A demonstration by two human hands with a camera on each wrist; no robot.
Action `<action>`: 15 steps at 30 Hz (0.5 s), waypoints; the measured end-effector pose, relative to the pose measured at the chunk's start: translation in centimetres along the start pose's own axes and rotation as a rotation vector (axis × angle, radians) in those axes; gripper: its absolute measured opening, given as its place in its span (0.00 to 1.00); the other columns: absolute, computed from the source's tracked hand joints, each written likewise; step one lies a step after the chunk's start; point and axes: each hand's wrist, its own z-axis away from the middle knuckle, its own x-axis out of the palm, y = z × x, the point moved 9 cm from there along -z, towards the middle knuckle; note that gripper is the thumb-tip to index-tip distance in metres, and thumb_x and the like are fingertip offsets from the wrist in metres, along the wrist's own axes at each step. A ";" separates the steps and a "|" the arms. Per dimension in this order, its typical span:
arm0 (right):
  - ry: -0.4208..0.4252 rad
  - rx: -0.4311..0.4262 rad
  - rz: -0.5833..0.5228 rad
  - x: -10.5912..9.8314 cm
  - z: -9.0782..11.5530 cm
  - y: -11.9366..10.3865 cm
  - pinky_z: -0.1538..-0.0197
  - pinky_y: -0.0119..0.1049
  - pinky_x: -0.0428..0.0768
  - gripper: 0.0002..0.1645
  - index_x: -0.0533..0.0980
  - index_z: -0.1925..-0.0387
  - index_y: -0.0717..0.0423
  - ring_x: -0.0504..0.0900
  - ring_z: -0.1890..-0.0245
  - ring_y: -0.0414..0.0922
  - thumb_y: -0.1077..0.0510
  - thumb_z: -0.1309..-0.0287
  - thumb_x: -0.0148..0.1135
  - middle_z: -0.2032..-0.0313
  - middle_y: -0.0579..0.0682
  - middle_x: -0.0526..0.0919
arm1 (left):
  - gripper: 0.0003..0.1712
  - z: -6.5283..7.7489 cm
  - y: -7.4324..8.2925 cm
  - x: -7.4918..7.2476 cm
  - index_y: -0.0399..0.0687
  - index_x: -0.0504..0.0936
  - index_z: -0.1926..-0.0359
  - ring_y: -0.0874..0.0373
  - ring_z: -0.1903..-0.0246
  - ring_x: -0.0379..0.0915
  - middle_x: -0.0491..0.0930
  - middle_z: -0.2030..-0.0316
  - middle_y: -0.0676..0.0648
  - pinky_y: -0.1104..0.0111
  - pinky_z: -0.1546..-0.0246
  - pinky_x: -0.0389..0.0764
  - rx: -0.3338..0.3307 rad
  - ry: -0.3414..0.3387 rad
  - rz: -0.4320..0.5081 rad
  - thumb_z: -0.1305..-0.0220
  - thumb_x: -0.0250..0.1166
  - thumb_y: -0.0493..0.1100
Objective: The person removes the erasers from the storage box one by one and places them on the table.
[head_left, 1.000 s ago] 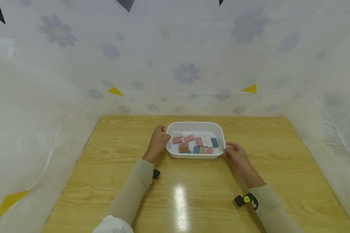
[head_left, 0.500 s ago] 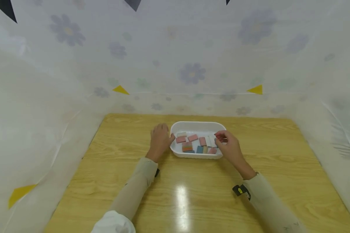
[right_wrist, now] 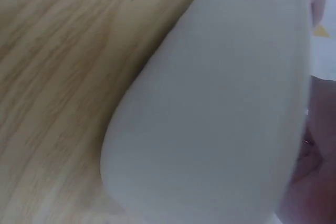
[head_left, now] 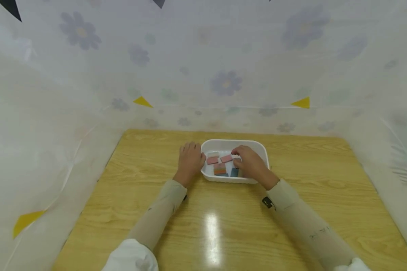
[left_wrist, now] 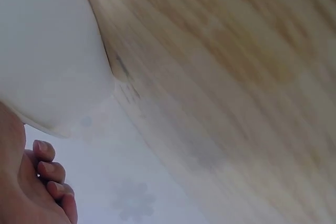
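A white oval tray (head_left: 261, 146) holds small flat rectangular pieces. Among them are pink pieces (head_left: 226, 158), a blue piece (head_left: 234, 172), a pale one (head_left: 213, 154) and a striped pink, orange and green block (head_left: 219, 168). My left hand (head_left: 191, 160) is at the tray's left end, its thumb right at the rim; in the left wrist view its fingers (left_wrist: 50, 171) are loosely bent beside the tray. My right hand (head_left: 252, 163) reaches over the front right rim into the tray, fingers curved above the pieces, covering those on the right. No piece shows between its fingers.
The tray stands on a wood-grain table (head_left: 237, 226) toward its far edge. Translucent flowered sheeting (head_left: 190, 56) encloses the back and both sides, with yellow triangles (head_left: 300, 102) on it.
My right hand has moved left from the tray's right rim to over the pieces inside. The left hand has turned slightly at the left rim, its thumb still there. The view has shifted slightly.
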 end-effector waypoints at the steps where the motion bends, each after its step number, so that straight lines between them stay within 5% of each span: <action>1: -0.020 -0.003 0.020 0.3 -0.2 0.0 0.52 0.45 0.72 0.14 0.76 0.56 0.63 0.75 0.56 0.50 0.62 0.45 0.58 0.58 0.55 0.78 | 0.14 0.0 0.0 0.1 0.44 0.71 0.61 0.51 0.64 0.62 0.69 0.65 0.47 0.60 0.61 0.61 0.003 -0.010 -0.007 0.36 0.50 0.51; 7: -0.084 -0.049 0.059 2.3 -1.2 0.3 0.50 0.45 0.71 0.14 0.76 0.57 0.65 0.74 0.55 0.50 0.64 0.47 0.60 0.58 0.56 0.78 | 0.16 -0.4 0.4 0.6 0.44 0.72 0.59 0.52 0.63 0.62 0.69 0.65 0.48 0.61 0.60 0.62 0.033 -0.058 -0.021 0.35 0.46 0.51; 15: -0.063 -0.153 0.082 4.0 -1.8 0.3 0.52 0.43 0.72 0.10 0.78 0.61 0.65 0.74 0.59 0.50 0.65 0.45 0.62 0.63 0.55 0.78 | 0.15 -0.5 0.8 0.9 0.42 0.72 0.62 0.52 0.66 0.62 0.68 0.69 0.48 0.62 0.61 0.63 0.048 -0.052 0.005 0.34 0.46 0.49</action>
